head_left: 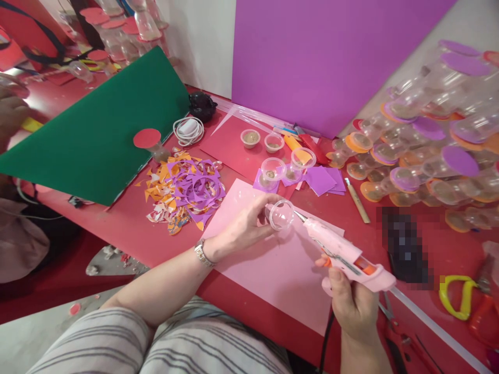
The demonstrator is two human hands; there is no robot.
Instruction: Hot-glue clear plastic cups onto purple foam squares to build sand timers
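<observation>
Near the middle of the frame the left hand (244, 226) pinches a small clear plastic cup (281, 214) between thumb and fingertips, holding it on its side just above a pale pink sheet of paper (273, 270) that lies on the red table (128, 223). The right hand (353, 301), at lower right, is wrapped around the grip of a pale pink glue gun (343, 254), fingers closed on the handle; its metal nozzle touches the cup's rim. A silver wristwatch (202, 253) sits on the left wrist. Left of centre lies a heap of purple and orange paper scraps (187, 189). Just beyond the pink sheet stand more clear cups on purple paper squares (319, 180). A large green sheet (101, 130) fills the upper left, a purple board (323, 57) stands at the top, and a pile of capped clear cups (429, 150) crowds the right edge. Yellow-handled scissors (454, 296) lie at lower right.
</observation>
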